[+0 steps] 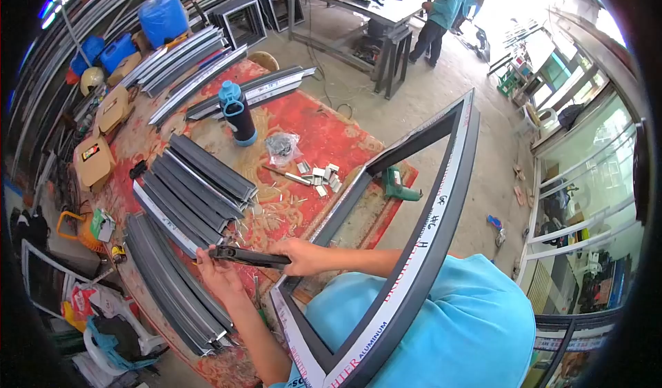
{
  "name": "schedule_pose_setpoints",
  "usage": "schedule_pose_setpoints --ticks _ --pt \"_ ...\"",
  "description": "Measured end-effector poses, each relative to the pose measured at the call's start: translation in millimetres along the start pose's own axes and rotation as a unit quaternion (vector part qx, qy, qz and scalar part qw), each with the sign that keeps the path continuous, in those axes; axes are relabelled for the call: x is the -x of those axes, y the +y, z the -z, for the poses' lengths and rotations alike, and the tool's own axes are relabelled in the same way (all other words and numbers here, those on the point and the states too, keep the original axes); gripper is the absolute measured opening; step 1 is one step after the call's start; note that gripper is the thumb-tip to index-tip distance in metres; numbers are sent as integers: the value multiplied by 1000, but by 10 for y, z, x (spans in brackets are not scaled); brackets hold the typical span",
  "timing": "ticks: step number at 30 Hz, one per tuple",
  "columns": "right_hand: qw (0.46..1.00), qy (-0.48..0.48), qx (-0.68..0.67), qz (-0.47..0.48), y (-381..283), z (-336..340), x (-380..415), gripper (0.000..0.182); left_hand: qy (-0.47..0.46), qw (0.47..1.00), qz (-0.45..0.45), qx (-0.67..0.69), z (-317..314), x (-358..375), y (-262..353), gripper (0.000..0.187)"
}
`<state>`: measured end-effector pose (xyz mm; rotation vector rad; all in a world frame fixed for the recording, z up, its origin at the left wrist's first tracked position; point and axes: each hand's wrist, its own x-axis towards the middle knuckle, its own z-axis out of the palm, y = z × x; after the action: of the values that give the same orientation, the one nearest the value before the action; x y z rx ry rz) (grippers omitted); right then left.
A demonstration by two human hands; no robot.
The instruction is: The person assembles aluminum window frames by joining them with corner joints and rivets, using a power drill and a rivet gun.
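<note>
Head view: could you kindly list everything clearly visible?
Table: one, red, centre
Metal frame: one, dark grey, right
Metal profiles: many, grey, table's left and far sides
Bottle: one, dark blue, on table
Bag: one, clear, beside bottle
Metal pieces: several, silver, mid-table
Power tool: one, green, table edge
Boxes: several, brown, left
Containers: several, blue, top left
Workbench: one, grey, top centre
Workers: two, blue-shirted, top right
Hand tool: one, black, centre
Left hand: one, bare, at tool's tip
Right hand: one, bare, gripping handle
</note>
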<state>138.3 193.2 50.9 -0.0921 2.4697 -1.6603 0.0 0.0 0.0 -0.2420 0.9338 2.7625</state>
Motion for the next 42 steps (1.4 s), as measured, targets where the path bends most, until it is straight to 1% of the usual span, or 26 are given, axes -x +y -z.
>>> schedule_pose_setpoints --ticks 3,5,6,8,9,11,12,14,18,20,21,23,27,29,30,32,33,35,36,38,42 --pt "999 -2 -28 21 28 -24 -25 60 9 1000 2 -7 -2 -33 17 16" --pt "999 -44 -7 -16 145 -138 0 64 -60 997 29 -29 74 -41 30 14" --pt "999 -45 -9 -17 137 -165 15 64 -59 997 30 -30 98 -35 16 14" --pt "998 -26 -26 44 134 -177 20 67 0 999 10 -45 125 -61 -21 14" --pt "998 -27 -26 44 85 -141 31 67 1 999 9 -45 82 -24 -5 14" --pt "998 -61 -30 12 -22 -52 51 70 -34 997 36 -60 -3 64 29 15" --pt "997 -62 -31 14 -21 -50 48 70 -33 997 34 -61 -25 70 20 15" --pt "996 -78 -29 20 -7 -45 41 72 3 997 5 -77 -56 64 -5 17" --pt "996 -66 -23 46 39 -85 64 74 -22 997 12 -78 -42 59 -7 19" --pt "996 -75 -55 11 5 -85 82 73 20 996 2 -87 -45 54 -41 20" --pt "996 -72 -56 12 18 -93 77 73 17 996 3 -87 -53 59 -30 20" --pt "995 -97 -24 13 59 -115 79 78 -11 995 21 -95 -40 105 4 21" --pt "993 -98 -52 46 12 -79 101 84 -12 996 21 -87 25 91 13 23" --pt "987 -139 -81 -10 -168 16 112 88 3 997 24 -74 7 106 24 27" --pt "987 -139 -80 -10 -160 14 114 88 3 997 24 -74 -70 172 36 27" --pt "990 -97 -92 51 -127 15 102 88 3 998 43 -41 -291 342 40 31" --pt "990 -95 -91 53 -112 23 93 88 0 998 43 -41 -280 357 36 31" --pt "980 -131 -152 -5 -91 39 90 89 15 995 67 -66 -211 411 34 33" --pt "980 -131 -152 -5 -103 53 100 89 15 995 66 -66 -234 460 30 33" --pt "984 -111 -135 40 -140 92 121 90 -44 988 83 -125 -298 574 55 36" --pt "990 -101 -95 26 -93 151 106 83 -61 986 96 -122 -263 621 122 40"
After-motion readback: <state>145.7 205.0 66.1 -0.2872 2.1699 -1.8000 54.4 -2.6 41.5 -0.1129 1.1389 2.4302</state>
